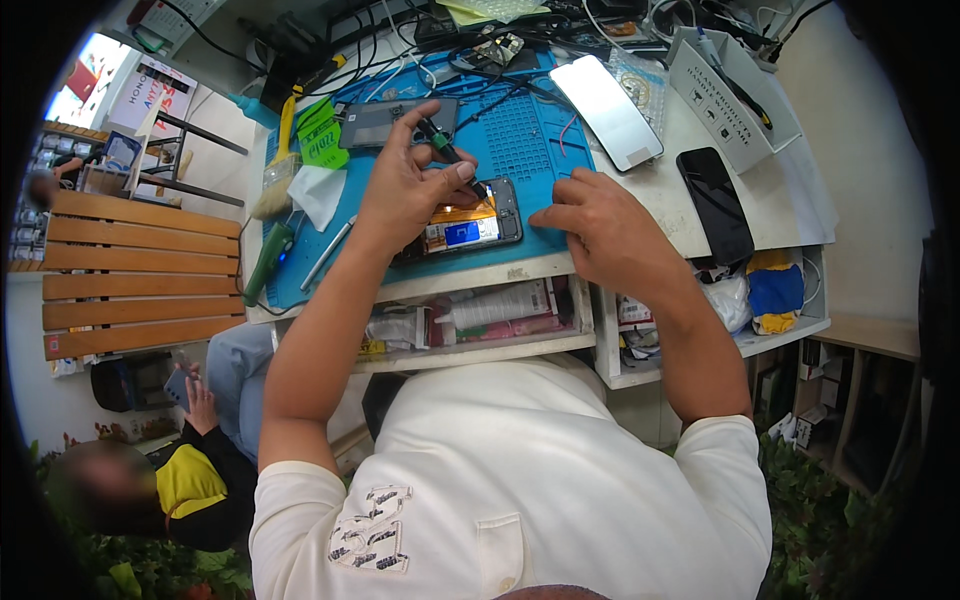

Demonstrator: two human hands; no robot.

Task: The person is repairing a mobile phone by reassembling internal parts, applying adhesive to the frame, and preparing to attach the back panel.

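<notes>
My left hand [405,190] grips a green and black screwdriver [440,142], its shaft slanting down to an opened phone [508,215]. The phone lies face down at the near edge of the blue work mat [555,240], with a blue-labelled battery and an orange flex cable showing inside. Just right of the phone is my right hand [615,235], its fingers loosely bent and apart, holding nothing I can see. A detached grey phone back cover [375,125] rests beyond my left hand.
A brush [280,170], a white cloth [320,197] and a green-handled tool [268,262] lie left. Right are a silvery phone [610,115], a black phone [715,205] and a white box [725,105]. Open drawers [470,350] sit below. Someone [190,480] sits at left holding a phone.
</notes>
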